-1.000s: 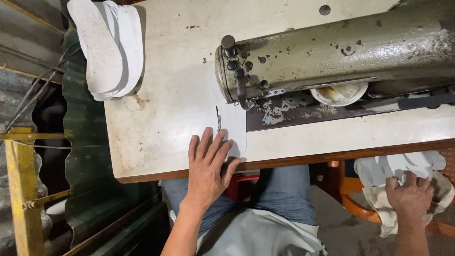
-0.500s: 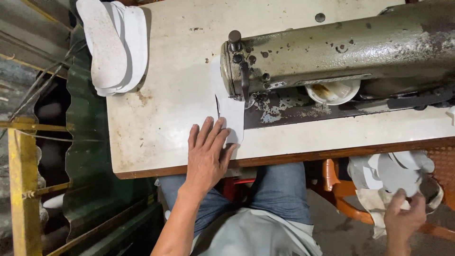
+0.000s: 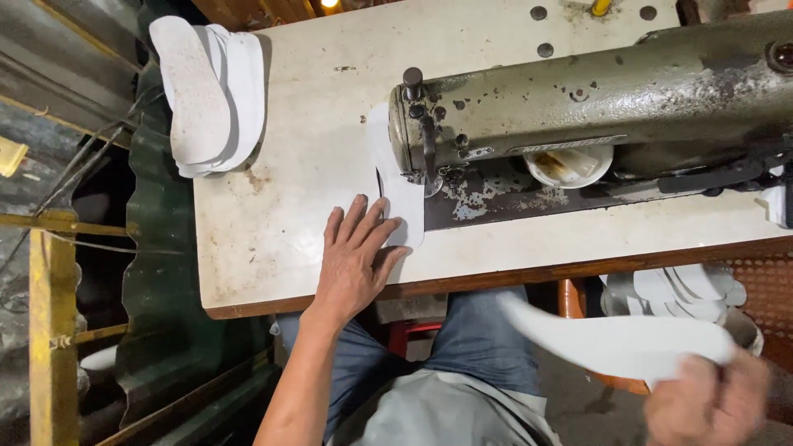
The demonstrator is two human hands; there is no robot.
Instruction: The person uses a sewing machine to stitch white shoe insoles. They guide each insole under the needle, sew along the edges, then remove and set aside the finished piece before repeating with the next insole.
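My left hand (image 3: 357, 263) lies flat with its fingers (image 3: 369, 225) spread wide, the tips pressing the near end of a white insole piece (image 3: 395, 188) against the table (image 3: 297, 149). That piece runs away from me and slips under the needle end of the olive-green sewing machine (image 3: 595, 99). My right hand (image 3: 709, 400) is low at the right, off the table, fingers closed around one end of a second white strip (image 3: 615, 340); it is blurred, and the strip stretches leftward above my lap.

Just behind that strip, below the table edge, a basket (image 3: 764, 291) with an orange mesh side holds a heap of white cut pieces (image 3: 671, 289). Under the machine arm sits a small white cup (image 3: 568, 165), stained inside; I cannot tell what it holds. A pale oblong label plate (image 3: 566, 144) is fixed to the machine body right above the cup. At the table's far left corner a stack of white insoles (image 3: 211, 91) overhangs the edge.
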